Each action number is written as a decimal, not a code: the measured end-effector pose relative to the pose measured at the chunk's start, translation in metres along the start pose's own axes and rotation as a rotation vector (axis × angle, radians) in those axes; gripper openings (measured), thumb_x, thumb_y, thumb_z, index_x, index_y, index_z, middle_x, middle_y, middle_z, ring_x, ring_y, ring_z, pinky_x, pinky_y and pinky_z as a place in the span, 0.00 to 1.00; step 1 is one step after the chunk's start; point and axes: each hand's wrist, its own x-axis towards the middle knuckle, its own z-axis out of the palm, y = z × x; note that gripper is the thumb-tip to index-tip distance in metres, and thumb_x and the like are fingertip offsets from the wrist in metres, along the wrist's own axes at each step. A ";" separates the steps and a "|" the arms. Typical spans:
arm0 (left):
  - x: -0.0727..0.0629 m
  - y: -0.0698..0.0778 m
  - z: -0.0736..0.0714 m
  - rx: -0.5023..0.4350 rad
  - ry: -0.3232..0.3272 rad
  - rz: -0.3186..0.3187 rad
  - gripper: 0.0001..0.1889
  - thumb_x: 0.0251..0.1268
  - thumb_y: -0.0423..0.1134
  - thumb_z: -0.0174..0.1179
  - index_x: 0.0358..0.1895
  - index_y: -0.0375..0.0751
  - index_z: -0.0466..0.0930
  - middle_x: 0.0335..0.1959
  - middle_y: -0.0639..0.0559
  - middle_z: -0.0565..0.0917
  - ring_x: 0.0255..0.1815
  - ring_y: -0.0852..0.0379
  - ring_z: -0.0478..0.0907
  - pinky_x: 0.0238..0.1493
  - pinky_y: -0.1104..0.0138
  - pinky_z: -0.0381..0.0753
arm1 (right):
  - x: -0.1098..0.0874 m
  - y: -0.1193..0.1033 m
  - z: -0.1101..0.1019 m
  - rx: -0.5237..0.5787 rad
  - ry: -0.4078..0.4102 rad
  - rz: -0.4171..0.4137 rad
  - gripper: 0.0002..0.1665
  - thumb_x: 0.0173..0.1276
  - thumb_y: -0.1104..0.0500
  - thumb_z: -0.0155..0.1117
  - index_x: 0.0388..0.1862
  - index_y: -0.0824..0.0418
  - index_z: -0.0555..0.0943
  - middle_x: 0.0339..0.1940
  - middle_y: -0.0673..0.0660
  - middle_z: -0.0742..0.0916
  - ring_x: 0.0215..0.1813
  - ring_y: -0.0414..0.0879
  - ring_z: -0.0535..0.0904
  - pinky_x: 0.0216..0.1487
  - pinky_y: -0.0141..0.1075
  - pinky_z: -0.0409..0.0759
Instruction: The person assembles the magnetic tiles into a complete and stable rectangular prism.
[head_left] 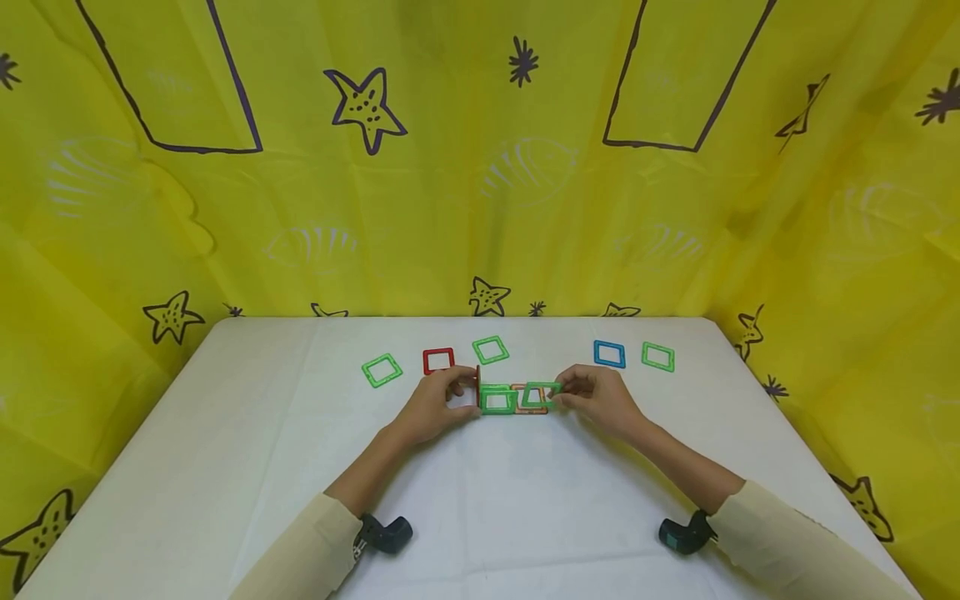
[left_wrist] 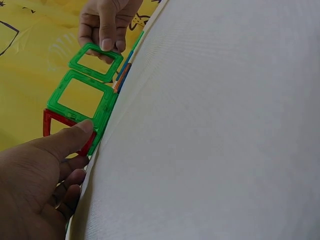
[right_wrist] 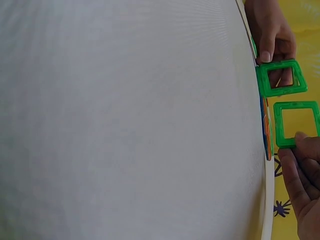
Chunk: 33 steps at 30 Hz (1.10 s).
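Square magnetic tile frames lie in a row between my hands. My left hand (head_left: 433, 406) grips a red tile (head_left: 478, 388) standing on edge, thumb at its near side and fingers at its far side. Against the red tile's right side stands an upright green tile (left_wrist: 60, 92), with more green framing behind it in the head view. An orange tile (head_left: 531, 412) lies flat to its right. My right hand (head_left: 603, 400) pinches another green tile (right_wrist: 278, 125) by its right edge. That tile is tilted and overlaps the orange one in the head view, a small gap from the upright green tile.
Farther back on the white table (head_left: 300, 467) lie a green tile (head_left: 376, 361), a red tile (head_left: 426, 361) and another green tile (head_left: 484, 340). Back right are a blue tile (head_left: 597, 353) and a green tile (head_left: 658, 346). A yellow patterned curtain (head_left: 435, 225) surrounds the table's back and sides.
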 end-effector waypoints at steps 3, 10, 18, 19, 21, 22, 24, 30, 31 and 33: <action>-0.001 0.000 0.000 -0.002 -0.002 -0.007 0.30 0.59 0.34 0.79 0.66 0.37 0.80 0.54 0.52 0.86 0.47 0.54 0.77 0.52 0.60 0.78 | 0.000 0.000 0.001 0.001 -0.005 -0.018 0.07 0.67 0.72 0.74 0.42 0.66 0.87 0.38 0.54 0.90 0.41 0.50 0.87 0.42 0.34 0.85; -0.001 0.001 -0.001 -0.005 0.002 -0.006 0.30 0.59 0.34 0.79 0.66 0.36 0.80 0.54 0.52 0.86 0.48 0.53 0.78 0.54 0.58 0.78 | 0.001 -0.003 0.004 -0.010 -0.013 -0.025 0.07 0.66 0.72 0.74 0.42 0.66 0.87 0.38 0.54 0.90 0.41 0.48 0.87 0.43 0.34 0.85; -0.001 0.001 0.000 -0.008 0.000 -0.011 0.30 0.59 0.35 0.79 0.66 0.37 0.81 0.53 0.53 0.86 0.47 0.54 0.77 0.53 0.59 0.78 | 0.000 -0.004 0.007 0.030 -0.034 -0.005 0.07 0.66 0.70 0.75 0.42 0.65 0.87 0.38 0.54 0.91 0.40 0.48 0.87 0.40 0.34 0.86; -0.001 0.001 0.000 -0.007 0.002 -0.010 0.30 0.59 0.35 0.79 0.66 0.38 0.81 0.53 0.53 0.86 0.47 0.54 0.77 0.52 0.59 0.78 | 0.000 -0.004 0.007 0.031 -0.036 -0.004 0.07 0.66 0.71 0.75 0.42 0.65 0.87 0.38 0.54 0.91 0.40 0.48 0.87 0.40 0.34 0.86; 0.000 0.001 0.000 -0.006 0.004 -0.010 0.30 0.60 0.35 0.79 0.65 0.38 0.81 0.52 0.54 0.86 0.47 0.54 0.77 0.52 0.59 0.78 | 0.000 -0.004 0.008 0.024 -0.036 -0.004 0.07 0.66 0.71 0.75 0.42 0.65 0.88 0.38 0.55 0.91 0.40 0.48 0.87 0.40 0.34 0.86; -0.001 0.001 0.000 -0.006 0.005 -0.009 0.30 0.60 0.35 0.79 0.65 0.38 0.81 0.52 0.54 0.86 0.47 0.54 0.76 0.52 0.59 0.78 | 0.000 -0.004 0.008 0.021 -0.037 -0.004 0.07 0.66 0.71 0.75 0.42 0.65 0.88 0.38 0.54 0.91 0.40 0.48 0.87 0.40 0.34 0.86; -0.001 0.001 0.000 -0.003 0.007 -0.012 0.30 0.60 0.35 0.79 0.65 0.38 0.81 0.52 0.54 0.86 0.47 0.54 0.76 0.52 0.59 0.78 | -0.001 -0.004 0.008 0.013 -0.039 -0.002 0.07 0.65 0.71 0.75 0.42 0.66 0.88 0.37 0.54 0.91 0.40 0.48 0.87 0.40 0.34 0.86; -0.001 0.001 0.000 0.002 0.005 -0.009 0.30 0.60 0.36 0.79 0.65 0.38 0.81 0.51 0.53 0.86 0.47 0.53 0.76 0.52 0.59 0.78 | -0.001 -0.003 0.009 0.000 -0.044 0.000 0.08 0.65 0.70 0.76 0.43 0.65 0.88 0.37 0.53 0.91 0.40 0.47 0.87 0.41 0.34 0.85; -0.001 0.001 0.000 0.002 0.005 -0.007 0.30 0.60 0.36 0.79 0.65 0.38 0.81 0.52 0.53 0.86 0.47 0.53 0.76 0.52 0.59 0.78 | -0.001 -0.003 0.009 -0.003 -0.044 -0.001 0.08 0.65 0.70 0.76 0.43 0.65 0.88 0.37 0.53 0.91 0.40 0.47 0.87 0.42 0.34 0.85; -0.001 0.001 0.000 0.001 0.005 -0.003 0.30 0.60 0.35 0.78 0.66 0.37 0.80 0.52 0.53 0.86 0.47 0.53 0.76 0.52 0.58 0.78 | -0.001 -0.003 0.009 -0.012 -0.042 -0.001 0.08 0.66 0.70 0.76 0.42 0.64 0.88 0.37 0.52 0.91 0.40 0.47 0.86 0.42 0.34 0.85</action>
